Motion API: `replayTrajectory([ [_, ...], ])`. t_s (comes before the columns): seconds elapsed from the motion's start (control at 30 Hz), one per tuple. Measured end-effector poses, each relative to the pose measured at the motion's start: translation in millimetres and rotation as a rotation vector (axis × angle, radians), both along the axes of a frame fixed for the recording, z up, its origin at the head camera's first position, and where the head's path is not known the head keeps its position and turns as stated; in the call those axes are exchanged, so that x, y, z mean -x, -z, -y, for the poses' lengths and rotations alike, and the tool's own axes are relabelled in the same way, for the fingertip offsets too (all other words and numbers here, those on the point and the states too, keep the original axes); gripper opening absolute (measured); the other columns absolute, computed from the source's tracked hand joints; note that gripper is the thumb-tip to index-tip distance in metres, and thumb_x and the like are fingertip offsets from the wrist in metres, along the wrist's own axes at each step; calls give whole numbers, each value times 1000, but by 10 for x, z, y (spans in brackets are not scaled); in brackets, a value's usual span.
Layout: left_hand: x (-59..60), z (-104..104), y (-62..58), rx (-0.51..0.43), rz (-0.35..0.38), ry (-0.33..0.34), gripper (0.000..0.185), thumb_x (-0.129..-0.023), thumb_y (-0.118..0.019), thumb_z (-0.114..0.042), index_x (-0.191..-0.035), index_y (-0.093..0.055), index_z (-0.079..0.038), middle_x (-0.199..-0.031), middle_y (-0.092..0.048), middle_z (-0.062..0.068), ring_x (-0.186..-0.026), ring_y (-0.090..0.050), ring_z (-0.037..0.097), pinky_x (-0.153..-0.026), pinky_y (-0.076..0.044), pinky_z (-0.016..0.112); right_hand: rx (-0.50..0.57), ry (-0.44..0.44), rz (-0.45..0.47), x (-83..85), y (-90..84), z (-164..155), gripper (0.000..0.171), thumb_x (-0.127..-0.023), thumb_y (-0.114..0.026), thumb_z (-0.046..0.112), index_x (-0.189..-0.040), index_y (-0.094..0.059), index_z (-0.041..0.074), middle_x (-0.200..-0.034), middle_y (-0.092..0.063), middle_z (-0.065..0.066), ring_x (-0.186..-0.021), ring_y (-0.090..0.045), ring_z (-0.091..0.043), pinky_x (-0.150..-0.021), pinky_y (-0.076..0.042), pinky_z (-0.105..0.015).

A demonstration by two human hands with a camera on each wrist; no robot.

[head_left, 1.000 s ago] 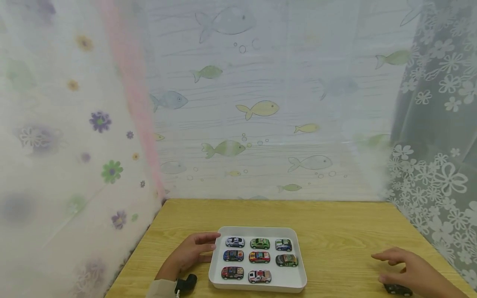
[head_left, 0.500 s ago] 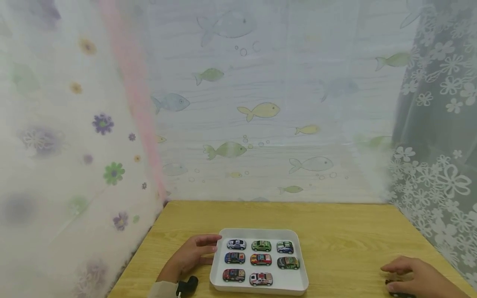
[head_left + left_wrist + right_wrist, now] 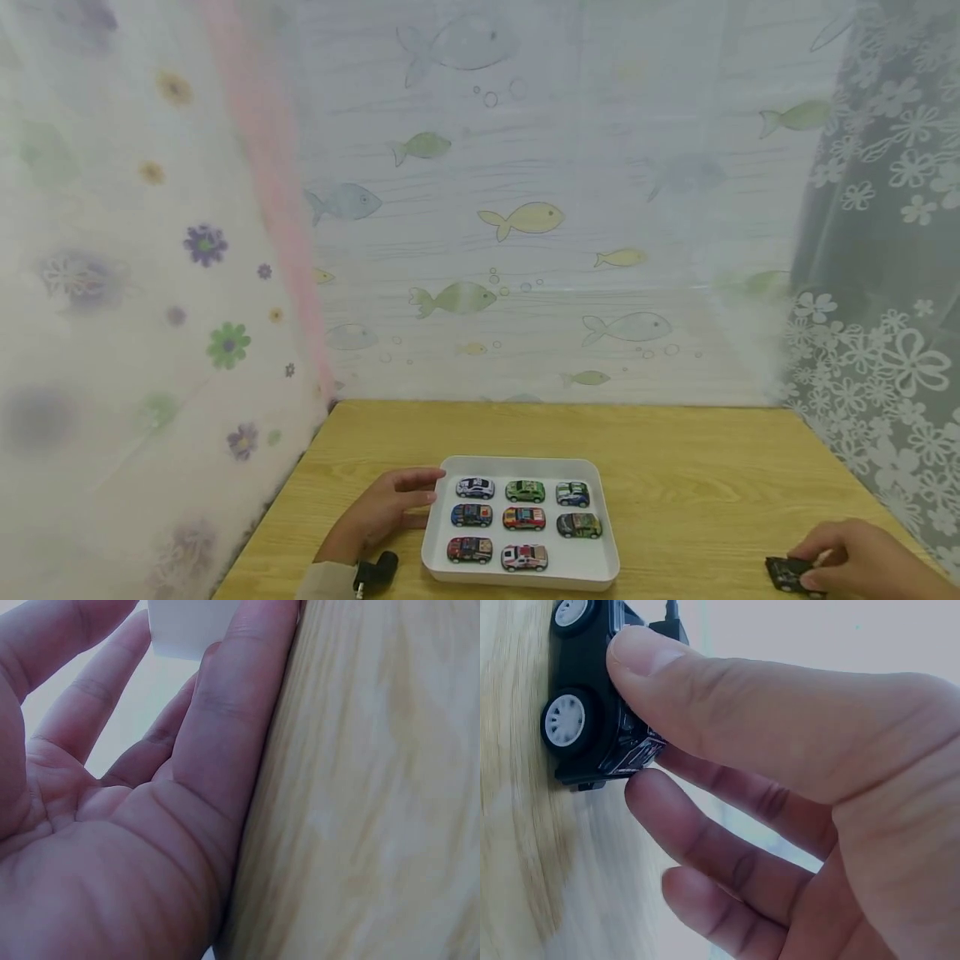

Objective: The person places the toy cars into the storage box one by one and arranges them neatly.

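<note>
A white tray point(image 3: 611, 542) lies on the table, carrying several small toy cars in rows, among them a green toy car point(image 3: 525, 491) and a red and yellow toy car point(image 3: 523, 518). My left hand point(image 3: 386, 508) rests at the tray's left side, its loosely extended fingers against the wall; in the left wrist view this hand point(image 3: 150, 772) has its edge along the tabletop. At the far right, my right hand point(image 3: 862, 558) pinches a black toy car point(image 3: 787, 573) between thumb and forefinger. The right wrist view shows white-spoked wheels on that black car point(image 3: 592, 735), at the wood surface.
The wooden table point(image 3: 690, 483) extends between the tray and the right hand. A fish-print curtain point(image 3: 525, 333) hangs behind it, with flowered sheets at both sides. A small black device point(image 3: 375, 572) sits at the left wrist.
My right hand has shifted rightward over the black toy car, and its thumb and forefinger have come together on it. More of the car shows now. The left hand stays at the tray.
</note>
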State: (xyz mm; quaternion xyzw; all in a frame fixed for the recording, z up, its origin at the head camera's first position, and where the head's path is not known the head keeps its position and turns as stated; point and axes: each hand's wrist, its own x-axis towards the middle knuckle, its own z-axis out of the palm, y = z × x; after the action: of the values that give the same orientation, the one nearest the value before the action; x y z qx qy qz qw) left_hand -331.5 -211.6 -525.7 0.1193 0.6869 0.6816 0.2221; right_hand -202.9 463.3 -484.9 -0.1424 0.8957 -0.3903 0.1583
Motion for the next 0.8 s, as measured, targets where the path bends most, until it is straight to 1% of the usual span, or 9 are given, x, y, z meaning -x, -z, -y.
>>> replayTrajectory([
  [0.07,2,6,-2,7,-5,0,48,-101,-67,-15,-147,-57,-4,-150,-55,18,-124,-64,27,-95,-60,49,4,-1,3,23,-15,68,33,-90,-80,22,-111,-76,-2,-103,-74,-14,-80,-70,-3,-68,-62,-28],
  [0.2,-1,10,-10,4,-6,1,48,-101,-67,-15,-147,-57,-4,-150,-55,18,-124,-64,27,-95,-60,49,-48,7,-4,76,-53,201,27,-86,-83,24,-107,-80,7,-101,-75,-8,-80,-68,-2,-66,-59,-27],
  [0.27,-5,11,-9,1,-4,1,48,-101,-67,-15,-147,-57,-4,-150,-55,18,-124,-64,27,-95,-60,49,-53,8,-2,93,-66,262,26,-85,-83,24,-106,-80,8,-102,-75,-8,-81,-68,-3,-67,-60,-28],
  [0.43,0,15,-1,-1,-2,-1,48,-101,-68,-15,-146,-57,-4,-149,-56,17,-124,-64,27,-95,-60,49,-29,27,23,132,-66,440,30,-86,-84,25,-108,-78,5,-105,-74,-8,-81,-69,-7,-69,-61,-30],
  [0.57,6,19,2,-5,1,-1,48,-100,-68,-15,-146,-57,-4,-149,-56,17,-124,-64,27,-96,-60,49,-22,-3,11,188,-80,586,31,-86,-84,29,-107,-78,7,-104,-74,-6,-81,-66,-4,-67,-59,-27],
  [0.67,6,20,3,-3,7,-2,48,-100,-68,-15,-146,-57,-4,-149,-56,17,-125,-64,27,-96,-60,49,7,-31,4,223,-93,694,30,-86,-84,29,-106,-77,9,-105,-73,-7,-81,-67,-6,-67,-59,-27],
  [0.8,4,8,-4,2,7,-6,48,-100,-68,-15,-146,-57,-4,-150,-55,18,-125,-64,27,-96,-60,49,6,-30,-15,259,-102,846,29,-85,-85,29,-105,-77,10,-105,-73,-6,-80,-68,-8,-66,-58,-26],
])
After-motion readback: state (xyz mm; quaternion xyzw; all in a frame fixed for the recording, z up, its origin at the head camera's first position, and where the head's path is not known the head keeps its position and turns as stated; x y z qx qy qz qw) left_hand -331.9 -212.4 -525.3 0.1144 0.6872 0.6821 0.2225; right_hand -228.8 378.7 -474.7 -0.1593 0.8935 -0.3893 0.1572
